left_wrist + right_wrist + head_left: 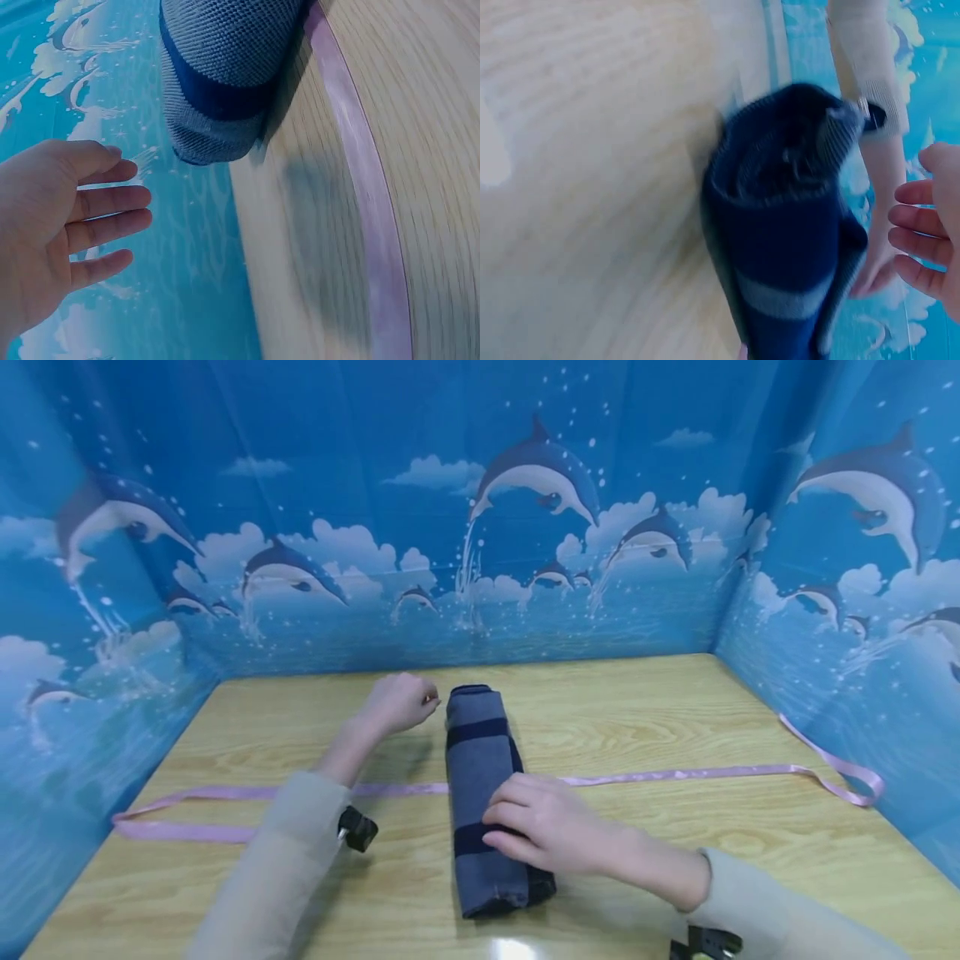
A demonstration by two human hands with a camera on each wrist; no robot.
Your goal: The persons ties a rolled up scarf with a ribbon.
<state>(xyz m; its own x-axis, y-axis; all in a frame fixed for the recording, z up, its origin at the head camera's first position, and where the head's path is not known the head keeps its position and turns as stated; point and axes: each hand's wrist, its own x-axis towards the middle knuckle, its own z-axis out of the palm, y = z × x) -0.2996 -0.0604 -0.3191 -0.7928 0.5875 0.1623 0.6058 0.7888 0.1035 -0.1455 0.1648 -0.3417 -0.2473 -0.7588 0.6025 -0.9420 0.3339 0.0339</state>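
Observation:
A rolled-up grey-blue cloth (480, 785) with dark navy bands lies lengthwise in the middle of the table. Under it, crosswise, runs a pink ribbon (675, 774). My left hand (397, 702) hovers to the left of the roll's far end; the left wrist view shows its fingers (112, 199) loosely bent and apart from the cloth. Over the near half of the roll is my right hand (547, 827), its relaxed fingers overlapping the cloth in the head view. From the right wrist, the roll's spiral end (780, 157) faces the camera, with the fingers held off to the side.
The wood-grain table (637, 710) is bordered by a blue dolphin-print curtain (360, 510) at the back and both sides. On the left the ribbon doubles back in a loop (187, 832), and on the right its end curls by the table edge.

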